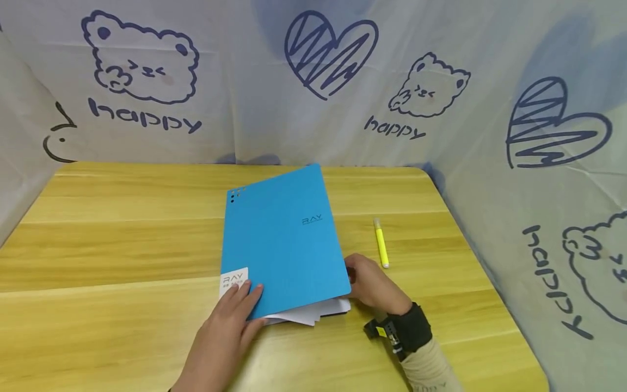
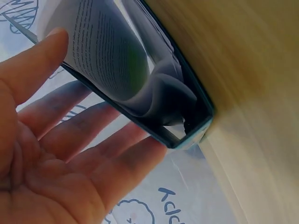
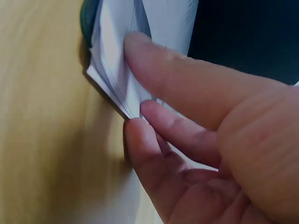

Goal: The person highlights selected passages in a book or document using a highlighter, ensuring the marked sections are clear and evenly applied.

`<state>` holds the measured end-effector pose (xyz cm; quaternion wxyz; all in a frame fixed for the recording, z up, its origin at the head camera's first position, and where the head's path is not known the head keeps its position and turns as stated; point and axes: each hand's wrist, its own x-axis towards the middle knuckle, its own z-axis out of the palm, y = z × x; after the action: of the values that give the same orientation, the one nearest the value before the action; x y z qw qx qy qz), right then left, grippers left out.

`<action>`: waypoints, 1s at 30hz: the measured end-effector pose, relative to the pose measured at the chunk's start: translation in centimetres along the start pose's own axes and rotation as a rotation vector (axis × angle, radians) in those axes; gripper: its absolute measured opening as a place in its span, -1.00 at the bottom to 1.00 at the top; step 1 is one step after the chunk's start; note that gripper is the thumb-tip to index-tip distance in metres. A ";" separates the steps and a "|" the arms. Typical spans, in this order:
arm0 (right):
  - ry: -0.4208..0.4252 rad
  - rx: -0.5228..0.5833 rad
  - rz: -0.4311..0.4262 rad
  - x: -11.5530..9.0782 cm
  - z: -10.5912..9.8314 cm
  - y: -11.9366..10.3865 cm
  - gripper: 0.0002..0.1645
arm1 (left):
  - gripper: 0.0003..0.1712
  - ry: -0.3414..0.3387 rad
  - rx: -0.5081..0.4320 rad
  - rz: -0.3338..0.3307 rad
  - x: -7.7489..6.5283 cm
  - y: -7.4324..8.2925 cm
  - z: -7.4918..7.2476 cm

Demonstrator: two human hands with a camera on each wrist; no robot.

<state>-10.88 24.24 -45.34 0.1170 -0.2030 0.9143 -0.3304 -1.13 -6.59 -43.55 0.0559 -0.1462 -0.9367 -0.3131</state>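
A blue file folder (image 1: 281, 239) marked RAY lies on the table, its cover lifted at the right and near edges. White printed sheets (image 1: 296, 314) show inside it, curved in the left wrist view. My left hand (image 1: 222, 326) rests its extended fingers on the cover's near left corner, by a white label (image 1: 234, 279). In the left wrist view the thumb (image 2: 56, 46) lies at the cover's edge. At the folder's right side, my right hand (image 1: 374, 283) pinches the sheets (image 3: 117, 60) by their edge between thumb and fingers; the cover hides some fingertips from the head view.
A yellow highlighter (image 1: 381, 243) lies on the wooden table (image 1: 122, 245), right of the folder. White cloth walls (image 1: 259, 81) with drawn bears and hearts stand behind the table and along its sides.
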 end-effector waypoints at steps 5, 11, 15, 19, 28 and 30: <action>0.052 -0.031 0.116 0.0 -0.3 -0.1 -0.81 | -0.41 0.003 0.033 0.005 0.2 0.4 0.3; 0.108 -0.020 0.195 -0.5 -0.5 0.2 -0.75 | -0.43 -0.016 0.092 0.033 0.3 0.6 0.8; 0.127 0.010 0.206 -1.0 -0.7 0.2 -0.76 | -0.43 -0.008 0.130 0.049 0.1 0.6 0.9; 0.139 0.096 0.222 -0.9 -0.8 0.2 -0.70 | -0.43 -0.002 0.159 0.067 0.1 0.3 0.9; 0.175 0.148 0.218 -0.7 -0.5 -0.3 -0.62 | -0.33 0.061 0.153 0.106 0.6 -0.2 1.2; 0.172 0.178 0.214 -0.7 -0.5 -0.6 -0.61 | -0.29 0.070 0.141 0.096 0.6 -0.2 1.3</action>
<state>-10.25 24.44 -44.54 0.0902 -0.0644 0.9044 -0.4121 -1.81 -5.78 -44.61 0.1137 -0.1757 -0.9458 -0.2483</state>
